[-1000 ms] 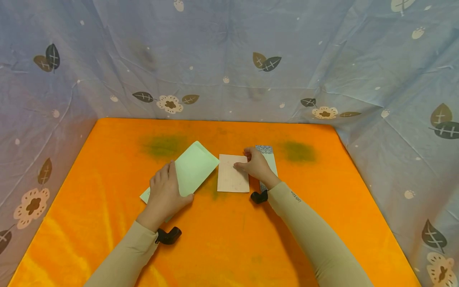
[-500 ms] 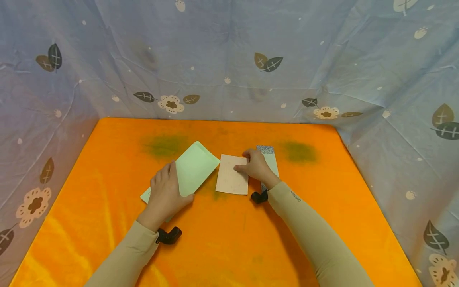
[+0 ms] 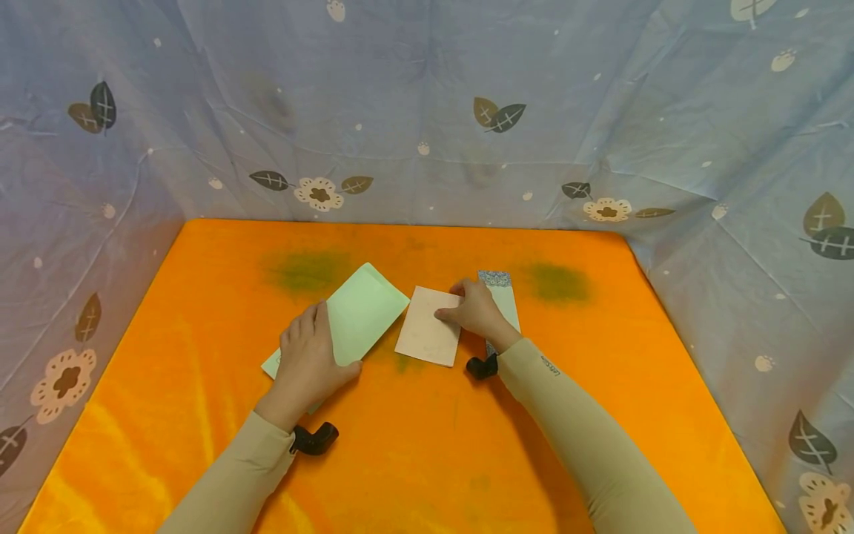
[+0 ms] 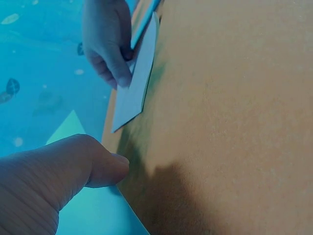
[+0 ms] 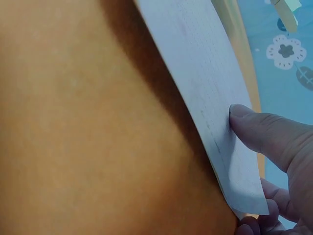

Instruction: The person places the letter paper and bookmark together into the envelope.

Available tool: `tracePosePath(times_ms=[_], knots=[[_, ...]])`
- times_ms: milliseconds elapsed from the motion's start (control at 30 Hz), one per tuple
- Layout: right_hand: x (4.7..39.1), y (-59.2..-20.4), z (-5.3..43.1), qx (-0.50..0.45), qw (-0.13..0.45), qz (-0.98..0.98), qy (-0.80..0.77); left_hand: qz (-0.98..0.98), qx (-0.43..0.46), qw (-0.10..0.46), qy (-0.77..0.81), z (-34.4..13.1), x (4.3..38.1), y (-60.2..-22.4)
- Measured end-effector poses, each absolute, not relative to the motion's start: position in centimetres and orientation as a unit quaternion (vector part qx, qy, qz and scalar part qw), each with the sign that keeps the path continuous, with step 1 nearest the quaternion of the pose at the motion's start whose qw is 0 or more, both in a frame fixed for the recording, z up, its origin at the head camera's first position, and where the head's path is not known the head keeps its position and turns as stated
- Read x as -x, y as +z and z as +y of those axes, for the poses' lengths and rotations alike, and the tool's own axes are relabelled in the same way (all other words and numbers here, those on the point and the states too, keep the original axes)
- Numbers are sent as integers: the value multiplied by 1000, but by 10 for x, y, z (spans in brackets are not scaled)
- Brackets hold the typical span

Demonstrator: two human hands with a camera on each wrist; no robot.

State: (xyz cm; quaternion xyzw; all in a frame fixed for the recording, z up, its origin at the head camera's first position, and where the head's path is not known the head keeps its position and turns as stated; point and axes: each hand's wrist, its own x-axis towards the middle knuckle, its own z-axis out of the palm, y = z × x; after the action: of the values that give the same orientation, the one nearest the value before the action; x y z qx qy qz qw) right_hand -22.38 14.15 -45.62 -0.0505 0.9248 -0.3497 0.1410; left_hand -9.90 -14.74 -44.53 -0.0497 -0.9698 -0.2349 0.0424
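Observation:
In the head view, my left hand [image 3: 305, 363] lies spread across a pale green folded card or folder [image 3: 363, 311], which sits turned at a slant on the table. Its thumb reaches past the lower edge; the left wrist view shows that thumb [image 4: 105, 164] bent over the green sheet. My right hand [image 3: 477, 308] pinches the right edge of a thin pale pink booklet [image 3: 427, 334], thumb on top and fingers curled beneath. A shadow runs along the booklet's edge [image 5: 195, 88] in the right wrist view. Its upper left corner comes close to the green card's corner.
Partly under my right wrist lies a narrow pale strip or envelope [image 3: 495, 279] with a blue patterned end. An orange cloth [image 3: 427, 460] with greenish patches covers the table. Blue-grey curtains [image 3: 400, 111] with leaves and flowers stand round its back and sides.
The pink booklet has turned clockwise, its lower edge swinging left and toward me. My right hand pinches it at nearly the same spot. The left hand and green card have stayed put.

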Motion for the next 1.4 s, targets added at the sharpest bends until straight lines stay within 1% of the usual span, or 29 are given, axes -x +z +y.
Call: tracePosePath(times_ms=[400,600,733,1033,1400], knots=[[219,-454,141,44,137,921,-361,-969,46,39,-240,-148,98,-447],[217,-449,144,57,141,918,-366,-969,44,37,-240,-149,98,-447],[216,-449,150,76,134,917,-369,-968,46,36,-243,-148,98,-445],[216,-450,167,75,118,891,-432,-968,49,34,-245,-148,98,-445],[217,-446,176,31,104,839,-533,-967,52,38,-245,-147,98,-445]])
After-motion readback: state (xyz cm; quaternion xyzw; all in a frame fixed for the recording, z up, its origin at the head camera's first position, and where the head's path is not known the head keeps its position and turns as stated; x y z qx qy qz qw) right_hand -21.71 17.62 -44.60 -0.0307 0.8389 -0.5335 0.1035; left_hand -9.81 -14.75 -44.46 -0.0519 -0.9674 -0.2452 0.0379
